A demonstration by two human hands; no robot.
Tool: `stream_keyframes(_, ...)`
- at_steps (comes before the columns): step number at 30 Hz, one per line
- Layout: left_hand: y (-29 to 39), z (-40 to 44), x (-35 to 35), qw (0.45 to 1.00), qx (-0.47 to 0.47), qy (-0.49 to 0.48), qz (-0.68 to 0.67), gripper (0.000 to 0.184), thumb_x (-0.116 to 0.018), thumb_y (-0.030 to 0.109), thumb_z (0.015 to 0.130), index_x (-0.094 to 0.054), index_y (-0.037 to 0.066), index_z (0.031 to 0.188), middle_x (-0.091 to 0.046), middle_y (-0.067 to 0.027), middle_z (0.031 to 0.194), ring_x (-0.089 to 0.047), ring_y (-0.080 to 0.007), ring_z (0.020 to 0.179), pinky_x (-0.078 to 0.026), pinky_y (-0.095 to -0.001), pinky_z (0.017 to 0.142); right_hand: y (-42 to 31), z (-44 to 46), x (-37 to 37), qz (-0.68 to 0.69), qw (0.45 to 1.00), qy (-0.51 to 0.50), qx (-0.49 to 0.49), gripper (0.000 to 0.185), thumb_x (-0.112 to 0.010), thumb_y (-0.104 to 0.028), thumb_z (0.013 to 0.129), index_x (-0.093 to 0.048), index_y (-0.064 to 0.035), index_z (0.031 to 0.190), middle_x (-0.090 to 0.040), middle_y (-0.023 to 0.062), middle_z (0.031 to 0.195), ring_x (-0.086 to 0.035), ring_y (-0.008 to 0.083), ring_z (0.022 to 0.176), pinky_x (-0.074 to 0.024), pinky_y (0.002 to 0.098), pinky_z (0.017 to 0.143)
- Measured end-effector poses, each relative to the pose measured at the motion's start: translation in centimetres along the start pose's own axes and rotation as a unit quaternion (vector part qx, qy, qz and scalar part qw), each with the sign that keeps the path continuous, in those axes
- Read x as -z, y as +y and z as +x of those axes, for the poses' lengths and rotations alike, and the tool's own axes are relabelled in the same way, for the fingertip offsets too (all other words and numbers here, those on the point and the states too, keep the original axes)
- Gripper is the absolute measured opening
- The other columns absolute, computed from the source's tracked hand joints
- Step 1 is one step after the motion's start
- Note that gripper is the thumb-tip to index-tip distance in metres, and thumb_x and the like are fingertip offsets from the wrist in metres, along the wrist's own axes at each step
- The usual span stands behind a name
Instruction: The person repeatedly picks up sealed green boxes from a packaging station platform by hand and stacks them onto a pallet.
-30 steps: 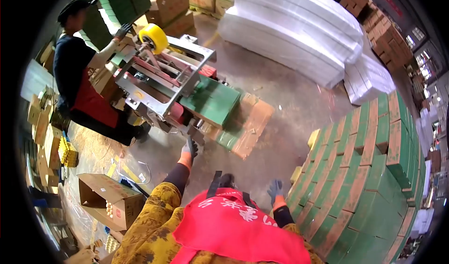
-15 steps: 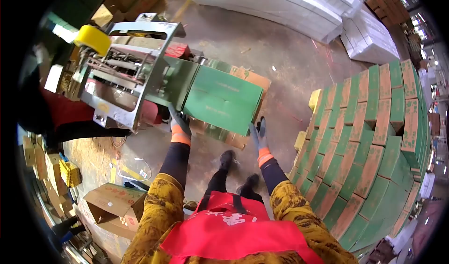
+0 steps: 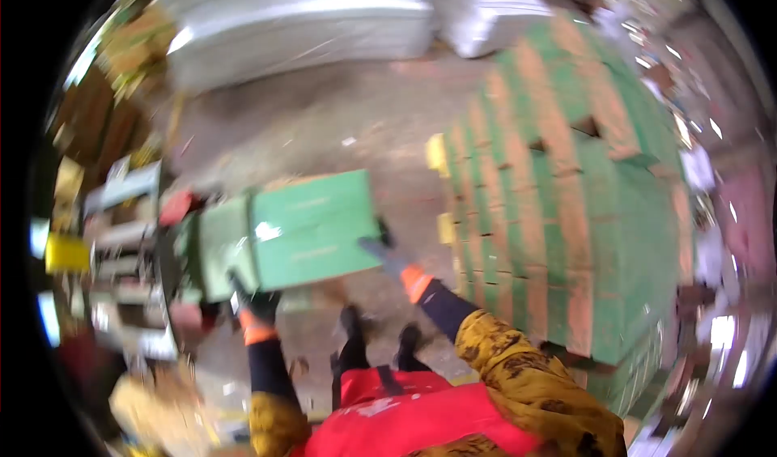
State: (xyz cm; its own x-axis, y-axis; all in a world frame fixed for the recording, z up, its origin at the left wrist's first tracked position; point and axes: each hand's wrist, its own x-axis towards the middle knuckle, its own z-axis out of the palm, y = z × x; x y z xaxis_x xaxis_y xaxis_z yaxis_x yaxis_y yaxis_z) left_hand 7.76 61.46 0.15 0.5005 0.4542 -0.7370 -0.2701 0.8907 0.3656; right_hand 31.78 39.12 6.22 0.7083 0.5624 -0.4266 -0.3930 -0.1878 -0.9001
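Observation:
A green carton [image 3: 312, 230] lies in front of me, with a paler green carton or flap [image 3: 225, 246] against its left end. My left hand [image 3: 257, 301], in a dark glove with an orange cuff, is at the near side of the paler part, fingers stretched out and touching it. At the right end of the green carton is my right hand [image 3: 384, 250], also gloved. Its thumb lies over the top near the corner, and its other fingers extend beside the end face. Both hands are blurred. Neither appears wrapped round the carton.
A metal machine frame with a yellow tape roll [image 3: 67, 253] stands left of the cartons. On the right rises a tall stack of green and brown cartons [image 3: 558, 190]. White wrapped bundles [image 3: 307, 36] lie at the back. My shoes [image 3: 409, 335] stand on the concrete floor.
The view has swung right, so the machine and cartons appear further left. My right hand now overlaps the green carton's right corner. My left hand is now beside the paler part.

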Motion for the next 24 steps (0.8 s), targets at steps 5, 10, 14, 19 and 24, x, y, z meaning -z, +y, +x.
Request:
stream_keyframes(5, -5.4, -6.5, -9.4, 0.963, 0.038, -0.257, -0.078, 0.061, -0.052, 0.055, 0.087, -0.049, 0.015, 0.133, -0.049, -0.0037, 0.136, -0.044, -0.0217, 0.124, -0.037, -0.0410, 0.100, -9.6, -7.7, 6.7, -0.001, 0.997, 0.052, 0.060, 0.095, -0.077, -0.043, 0.073, -0.028, 0.0035, 0.141, -0.041, 0.0134, 0.138, -0.037, 0.0206, 0.128, -0.0298, 0.0312, 0.108)
stream_keyframes(10, -11.2, -14.9, -20.1, 0.929, 0.089, -0.359, 0.011, 0.063, -0.044, 0.060, 0.088, -0.039, 0.024, 0.140, -0.044, 0.0007, 0.140, -0.041, -0.0226, 0.126, -0.034, -0.0429, 0.100, -18.4, -23.3, 15.3, 0.035, 0.967, 0.200, 0.156, 0.075, -0.077, -0.022, 0.077, -0.037, 0.0012, 0.137, -0.046, 0.0129, 0.133, -0.045, 0.0187, 0.120, -0.0408, 0.0325, 0.100)
stream_keyframes(14, -17.6, -24.4, -31.9, 0.894, 0.138, -0.393, 0.162, 0.072, -0.040, 0.070, 0.082, -0.039, 0.026, 0.139, -0.043, 0.0027, 0.140, -0.038, -0.0225, 0.128, -0.031, -0.0475, 0.100, -19.9, -37.7, 20.8, 0.119, 0.908, 0.330, 0.230, 0.059, -0.060, -0.012, 0.088, -0.034, -0.0005, 0.139, -0.053, 0.0130, 0.126, -0.051, 0.0220, 0.117, -0.0435, 0.0338, 0.097)
stream_keyframes(19, -33.2, -37.2, -40.7, 0.777, 0.085, -0.522, 0.341, 0.066, -0.046, 0.066, 0.083, -0.039, 0.031, 0.138, -0.046, 0.0030, 0.136, -0.043, -0.0207, 0.125, -0.037, -0.0475, 0.096, -11.7, -52.4, 35.9, -0.108, 0.768, 0.525, 0.350, 0.046, -0.049, -0.017, 0.094, -0.039, -0.0012, 0.136, -0.053, 0.0104, 0.126, -0.049, 0.0209, 0.119, -0.0396, 0.0346, 0.100)
stream_keyframes(24, -53.9, -48.4, -47.3, 0.721, 0.156, -0.540, 0.404, 0.057, -0.050, 0.058, 0.087, -0.039, 0.036, 0.138, -0.046, 0.0064, 0.133, -0.051, -0.0187, 0.112, -0.046, -0.0419, 0.085, -12.7, -62.5, 48.3, 0.314, 0.714, 0.463, 0.420, 0.046, -0.047, -0.026, 0.095, -0.043, -0.0016, 0.134, -0.052, 0.0112, 0.128, -0.048, 0.0242, 0.120, -0.0379, 0.0375, 0.102)
